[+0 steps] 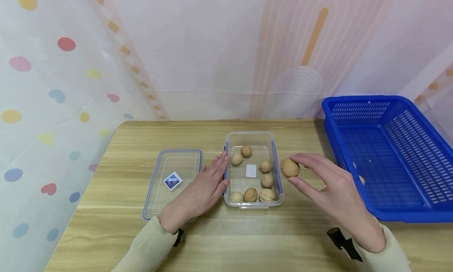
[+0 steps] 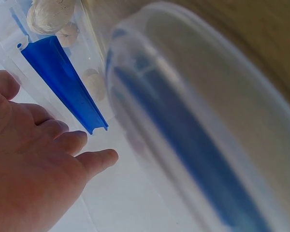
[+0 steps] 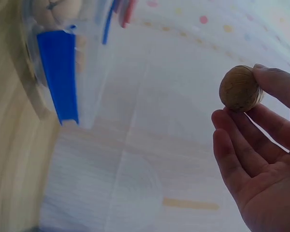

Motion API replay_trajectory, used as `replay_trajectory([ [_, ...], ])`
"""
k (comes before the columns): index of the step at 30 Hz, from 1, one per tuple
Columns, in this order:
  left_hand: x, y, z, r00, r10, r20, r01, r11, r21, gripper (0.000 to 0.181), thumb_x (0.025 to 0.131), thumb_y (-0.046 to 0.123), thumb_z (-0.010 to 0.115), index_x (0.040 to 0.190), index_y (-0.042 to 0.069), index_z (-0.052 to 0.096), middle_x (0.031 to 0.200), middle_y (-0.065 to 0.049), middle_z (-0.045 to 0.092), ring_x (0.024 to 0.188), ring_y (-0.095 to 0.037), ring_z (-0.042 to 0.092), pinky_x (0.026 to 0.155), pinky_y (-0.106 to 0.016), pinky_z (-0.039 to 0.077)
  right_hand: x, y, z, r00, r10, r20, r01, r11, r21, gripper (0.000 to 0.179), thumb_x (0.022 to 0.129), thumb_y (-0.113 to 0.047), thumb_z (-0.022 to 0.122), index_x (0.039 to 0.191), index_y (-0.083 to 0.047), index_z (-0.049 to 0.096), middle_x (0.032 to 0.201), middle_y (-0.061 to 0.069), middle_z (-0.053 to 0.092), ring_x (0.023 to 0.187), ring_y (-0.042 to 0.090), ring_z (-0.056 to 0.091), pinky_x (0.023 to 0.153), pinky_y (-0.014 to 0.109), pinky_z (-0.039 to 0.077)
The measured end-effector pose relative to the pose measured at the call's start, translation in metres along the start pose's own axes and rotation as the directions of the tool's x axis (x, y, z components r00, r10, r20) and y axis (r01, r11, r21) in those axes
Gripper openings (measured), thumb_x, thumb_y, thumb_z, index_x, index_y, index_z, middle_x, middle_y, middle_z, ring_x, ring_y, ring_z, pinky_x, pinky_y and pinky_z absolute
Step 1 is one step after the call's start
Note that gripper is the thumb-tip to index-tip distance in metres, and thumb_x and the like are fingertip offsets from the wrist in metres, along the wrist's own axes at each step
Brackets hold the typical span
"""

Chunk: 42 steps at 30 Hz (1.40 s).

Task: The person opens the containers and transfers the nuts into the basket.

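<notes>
Between thumb and fingers my right hand [image 1: 334,189] pinches a walnut [image 1: 290,168], held just right of a clear plastic food container [image 1: 253,136]. The right wrist view shows the same walnut [image 3: 240,89] at the fingertips. Several walnuts lie inside the container, among them one walnut [image 1: 246,151] near the back and another walnut [image 1: 267,195] in the front right corner. With fingers extended, my left hand [image 1: 201,189] rests against the container's left side. In the left wrist view its fingers [image 2: 70,142] are beside the container's blue side clip [image 2: 65,82].
A clear lid [image 1: 187,158] with a blue seal and a BXH label lies left of the container, partly under the left forearm. At the right stands a blue slotted basket [image 1: 380,213], with pale round shapes showing near its left wall. A patterned curtain [image 1: 212,48] hangs behind the table.
</notes>
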State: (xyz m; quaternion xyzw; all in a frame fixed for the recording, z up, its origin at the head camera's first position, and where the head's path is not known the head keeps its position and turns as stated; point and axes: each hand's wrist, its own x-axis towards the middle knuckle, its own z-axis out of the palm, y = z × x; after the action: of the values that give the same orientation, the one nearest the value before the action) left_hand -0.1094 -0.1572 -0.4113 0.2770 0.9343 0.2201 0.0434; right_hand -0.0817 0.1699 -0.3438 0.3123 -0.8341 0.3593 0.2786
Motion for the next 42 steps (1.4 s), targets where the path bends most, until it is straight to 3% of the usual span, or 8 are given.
replay_trajectory([
  [7, 0.0, -0.001, 0.001, 1.0, 0.006, -0.009, -0.006, 1.0, 0.004, 0.064, 0.113, 0.034, 0.039, 0.165, 0.004, 0.017, 0.173, -0.008, 0.009, 0.157, -0.034, 0.018, 0.12, -0.064, 0.025, -0.003, 0.0, -0.021, 0.996, 0.002, -0.09, -0.005, 1.0, -0.028, 0.057, 0.1, -0.053, 0.064, 0.12, -0.002, 0.075, 0.112, 0.012, 0.075, 0.116, 0.0, 0.062, 0.102, 0.014, 0.044],
  [15, 0.0, -0.001, 0.001, 1.0, 0.009, -0.017, -0.009, 1.0, 0.013, 0.064, 0.113, 0.034, 0.039, 0.165, 0.003, 0.017, 0.173, -0.007, 0.009, 0.157, -0.034, 0.017, 0.12, -0.064, 0.024, -0.012, 0.001, -0.049, 0.985, 0.116, -0.13, -0.118, 0.993, -0.007, 0.058, 0.096, -0.051, 0.069, 0.12, 0.001, 0.076, 0.112, 0.015, 0.074, 0.11, -0.001, 0.064, 0.094, 0.012, 0.046],
  [21, 0.0, 0.0, 0.001, 1.0, 0.009, -0.016, -0.009, 1.0, 0.018, 0.064, 0.113, 0.034, 0.039, 0.164, 0.003, 0.017, 0.173, -0.008, 0.009, 0.157, -0.033, 0.017, 0.12, -0.064, 0.025, -0.025, 0.006, -0.071, 0.966, 0.219, -0.135, -0.216, 0.976, 0.036, 0.038, 0.094, -0.012, 0.077, 0.125, 0.008, 0.07, 0.123, 0.001, 0.071, 0.11, 0.004, 0.065, 0.094, 0.011, 0.048],
  [25, 0.0, -0.001, 0.001, 1.0, 0.008, -0.012, -0.008, 1.0, 0.018, 0.064, 0.113, 0.034, 0.039, 0.164, 0.003, 0.017, 0.173, -0.008, 0.009, 0.157, -0.032, 0.016, 0.12, -0.063, 0.024, -0.03, 0.014, -0.083, 0.957, 0.256, -0.137, -0.257, 0.966, 0.011, 0.039, 0.091, 0.009, 0.074, 0.129, 0.009, 0.067, 0.128, -0.011, 0.066, 0.112, 0.002, 0.063, 0.097, 0.009, 0.046],
  [32, -0.001, 0.0, 0.0, 1.0, 0.008, -0.011, -0.008, 1.0, 0.017, 0.063, 0.113, 0.032, 0.04, 0.164, 0.002, 0.017, 0.172, -0.01, 0.009, 0.157, -0.034, 0.017, 0.12, -0.064, 0.024, -0.033, 0.031, -0.093, 0.95, 0.251, -0.186, -0.241, 0.968, 0.075, 0.037, 0.097, -0.002, 0.071, 0.128, 0.017, 0.063, 0.125, -0.01, 0.068, 0.111, 0.004, 0.064, 0.099, 0.012, 0.046],
  [39, -0.001, -0.001, 0.0, 1.0, 0.0, 0.002, 0.0, 1.0, 0.005, 0.063, 0.114, 0.034, 0.039, 0.165, 0.003, 0.017, 0.173, -0.008, 0.008, 0.157, -0.032, 0.016, 0.12, -0.064, 0.023, -0.043, 0.046, -0.101, 0.934, 0.303, -0.19, -0.309, 0.951, -0.001, 0.039, 0.094, 0.007, 0.07, 0.133, 0.004, 0.067, 0.123, -0.02, 0.064, 0.111, -0.005, 0.06, 0.095, 0.006, 0.043],
  [42, 0.0, -0.001, 0.001, 1.0, -0.006, 0.008, 0.006, 1.0, 0.005, 0.064, 0.114, 0.034, 0.038, 0.165, 0.003, 0.016, 0.173, -0.007, 0.007, 0.157, -0.03, 0.014, 0.12, -0.064, 0.023, -0.046, 0.052, -0.103, 0.93, 0.319, -0.184, -0.329, 0.944, -0.027, 0.039, 0.093, 0.01, 0.07, 0.132, 0.007, 0.066, 0.123, -0.023, 0.062, 0.11, -0.007, 0.058, 0.094, 0.004, 0.042],
])
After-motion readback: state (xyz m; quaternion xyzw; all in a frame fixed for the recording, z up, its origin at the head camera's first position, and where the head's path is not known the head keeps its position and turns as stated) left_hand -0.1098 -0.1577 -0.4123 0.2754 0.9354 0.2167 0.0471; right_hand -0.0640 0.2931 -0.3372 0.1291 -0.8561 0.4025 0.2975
